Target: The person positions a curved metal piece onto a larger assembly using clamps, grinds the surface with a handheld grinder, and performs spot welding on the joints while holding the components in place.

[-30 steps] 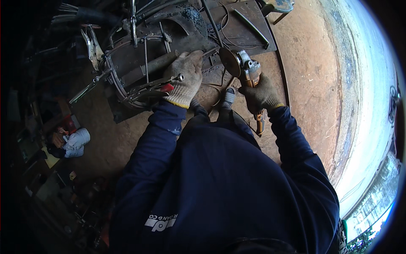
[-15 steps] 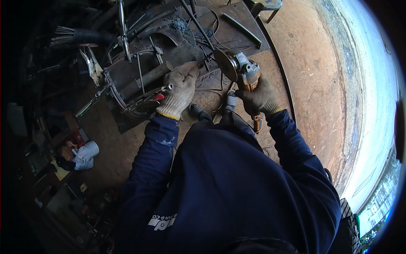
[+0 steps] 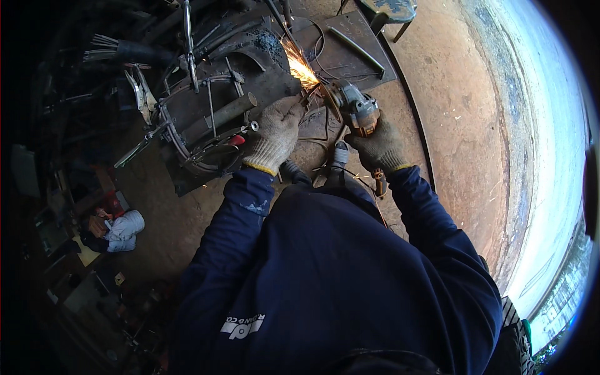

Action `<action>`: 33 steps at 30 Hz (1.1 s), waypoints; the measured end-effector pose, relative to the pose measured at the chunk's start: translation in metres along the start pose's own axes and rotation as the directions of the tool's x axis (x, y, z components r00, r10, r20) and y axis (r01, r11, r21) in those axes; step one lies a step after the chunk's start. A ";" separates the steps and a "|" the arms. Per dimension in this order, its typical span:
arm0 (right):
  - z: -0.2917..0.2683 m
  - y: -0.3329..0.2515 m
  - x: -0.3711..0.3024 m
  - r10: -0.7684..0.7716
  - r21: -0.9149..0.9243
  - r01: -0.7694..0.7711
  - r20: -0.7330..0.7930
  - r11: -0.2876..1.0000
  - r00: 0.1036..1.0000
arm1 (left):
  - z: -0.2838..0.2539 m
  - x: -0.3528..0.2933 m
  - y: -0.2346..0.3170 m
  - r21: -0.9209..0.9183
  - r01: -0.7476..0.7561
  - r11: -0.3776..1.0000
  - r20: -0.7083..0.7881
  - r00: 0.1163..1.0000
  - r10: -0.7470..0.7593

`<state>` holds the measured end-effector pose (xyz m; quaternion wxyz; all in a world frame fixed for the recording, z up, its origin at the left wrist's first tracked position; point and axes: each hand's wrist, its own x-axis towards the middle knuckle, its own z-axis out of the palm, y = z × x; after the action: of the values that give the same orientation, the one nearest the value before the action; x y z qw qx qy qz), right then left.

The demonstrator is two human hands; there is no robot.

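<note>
In a knitted glove with a yellow cuff, my right hand (image 3: 382, 149) is wrapped round an angle grinder (image 3: 361, 111) with a grey head and yellow-black body. Its disc (image 3: 330, 102) stands on edge against a dark metal piece (image 3: 310, 95). Bright sparks (image 3: 301, 67) shoot from there toward the far left. My gloved left hand (image 3: 274, 136) is closed at the near end of the metal piece, steadying it; its fingertips are partly hidden. Beside that hand lie a metal tube (image 3: 234, 111) and a tool with a red part (image 3: 236, 140).
A bent bar frame (image 3: 167, 128) and locking pliers (image 3: 141, 94) sit on the left of the dark steel work surface (image 3: 275, 81). A loose pipe (image 3: 356, 49) and cable lie farther back. A stool (image 3: 390, 11) stands at the far right. My feet are just below the work.
The grinder has come down and left, so its disc now meets the metal piece. Sparks have appeared. My left hand has shifted slightly right in the picture.
</note>
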<state>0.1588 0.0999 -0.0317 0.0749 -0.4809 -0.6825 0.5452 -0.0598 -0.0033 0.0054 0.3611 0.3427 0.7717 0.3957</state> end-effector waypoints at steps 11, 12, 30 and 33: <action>-0.009 -0.002 -0.010 0.114 0.021 -0.114 0.033 0.993 0.993 | -0.010 -0.004 0.005 -0.238 0.200 0.951 0.097 0.979 -0.181; -0.009 0.000 -0.010 0.098 0.027 -0.099 0.020 0.995 0.995 | -0.009 -0.004 0.004 -0.217 0.185 0.958 0.088 0.982 -0.170; -0.011 0.000 -0.011 0.048 -0.069 -0.052 -0.051 0.996 0.998 | -0.003 -0.016 0.050 0.445 0.014 0.896 0.003 1.000 -0.017; -0.010 -0.001 -0.010 0.081 -0.062 -0.085 -0.059 0.994 0.995 | 0.000 -0.016 0.030 0.343 -0.006 0.939 0.013 1.000 0.001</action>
<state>0.1702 0.0996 -0.0231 0.0560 -0.5263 -0.6766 0.5120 -0.0441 -0.0024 0.0357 0.2998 0.4042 0.8260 0.2537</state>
